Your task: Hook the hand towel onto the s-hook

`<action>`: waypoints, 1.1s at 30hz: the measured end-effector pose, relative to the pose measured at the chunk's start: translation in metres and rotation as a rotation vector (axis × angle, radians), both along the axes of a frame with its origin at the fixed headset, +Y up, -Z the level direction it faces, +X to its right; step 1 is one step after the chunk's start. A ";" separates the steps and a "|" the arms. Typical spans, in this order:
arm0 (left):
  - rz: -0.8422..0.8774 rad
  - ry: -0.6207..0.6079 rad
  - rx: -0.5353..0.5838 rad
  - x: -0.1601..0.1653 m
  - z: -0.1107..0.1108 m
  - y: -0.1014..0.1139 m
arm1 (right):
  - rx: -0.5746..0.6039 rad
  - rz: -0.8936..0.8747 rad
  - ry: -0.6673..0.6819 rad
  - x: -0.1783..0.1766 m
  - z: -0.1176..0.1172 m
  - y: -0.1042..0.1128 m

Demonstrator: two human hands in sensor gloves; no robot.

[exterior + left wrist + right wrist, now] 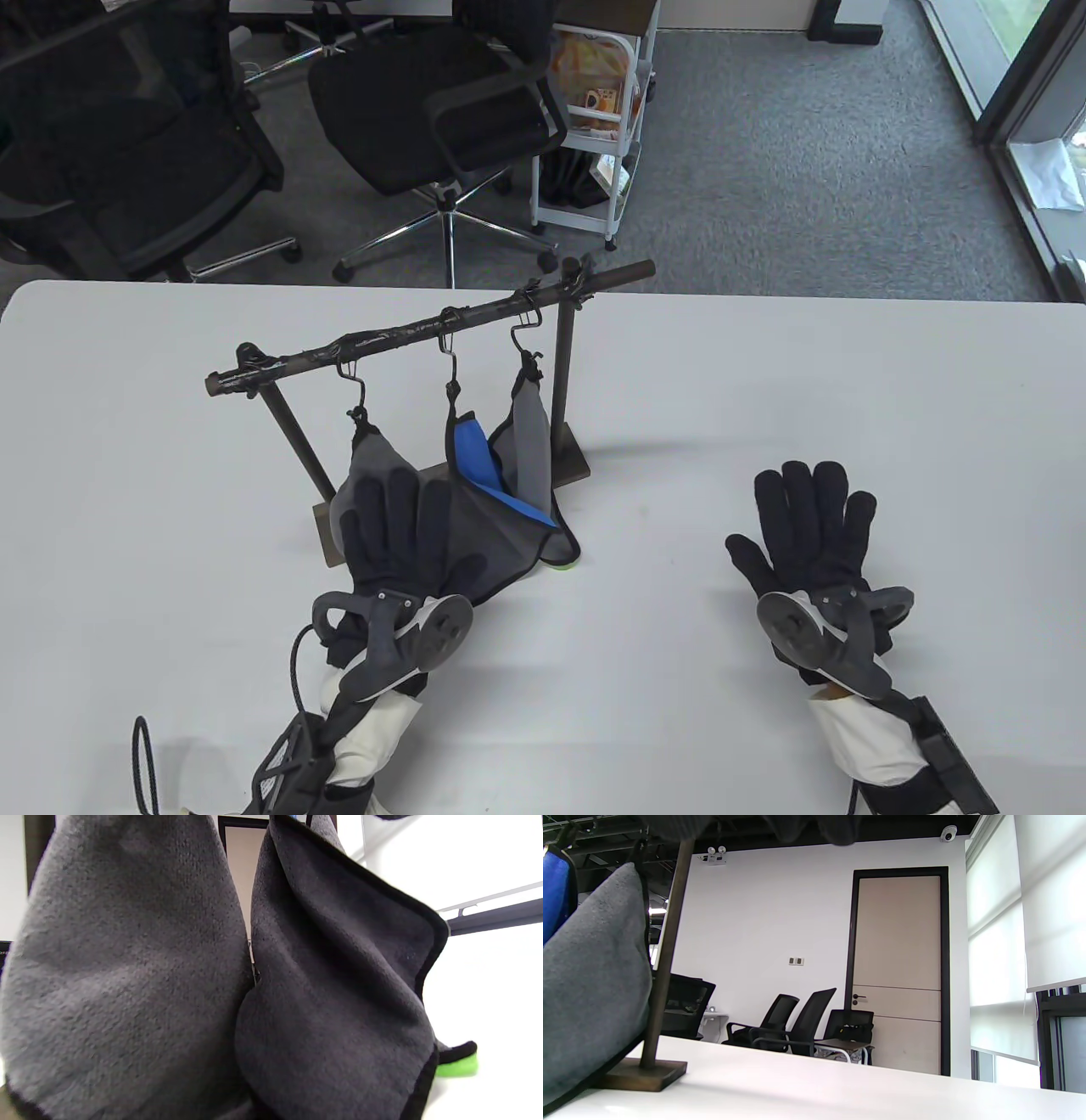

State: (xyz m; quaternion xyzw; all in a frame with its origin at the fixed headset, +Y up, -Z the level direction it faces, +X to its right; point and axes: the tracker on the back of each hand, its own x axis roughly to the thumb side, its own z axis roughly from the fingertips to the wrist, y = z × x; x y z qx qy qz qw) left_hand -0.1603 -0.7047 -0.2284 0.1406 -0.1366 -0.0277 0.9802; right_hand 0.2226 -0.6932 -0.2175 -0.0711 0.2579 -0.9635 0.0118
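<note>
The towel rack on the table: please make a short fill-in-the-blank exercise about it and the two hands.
1. The number of s-hooks hanging from the rack bar is ____.
2. The middle towel has a face of ____ colour.
3. The hand whose fingers lie against the dark grey towel is the ____ hand.
4. The right hand rests with spread fingers on the white ____.

Missing words: three; blue; left; table
</note>
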 end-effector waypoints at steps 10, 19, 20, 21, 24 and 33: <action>-0.057 -0.011 -0.067 0.000 0.000 -0.014 | -0.015 0.025 -0.003 0.003 0.004 -0.010; -0.081 -0.015 -0.067 0.003 0.000 -0.015 | -0.041 0.012 -0.008 0.005 0.004 -0.010; -0.079 -0.015 -0.067 0.002 0.000 -0.015 | -0.044 0.011 -0.010 0.006 0.004 -0.011; -0.079 -0.015 -0.067 0.003 0.000 -0.015 | -0.047 0.010 -0.012 0.006 0.003 -0.011; -0.087 -0.017 -0.066 0.003 0.000 -0.015 | -0.053 0.010 -0.016 0.007 0.004 -0.011; -0.086 -0.012 -0.071 0.003 0.000 -0.014 | -0.059 0.015 -0.013 0.006 0.003 -0.012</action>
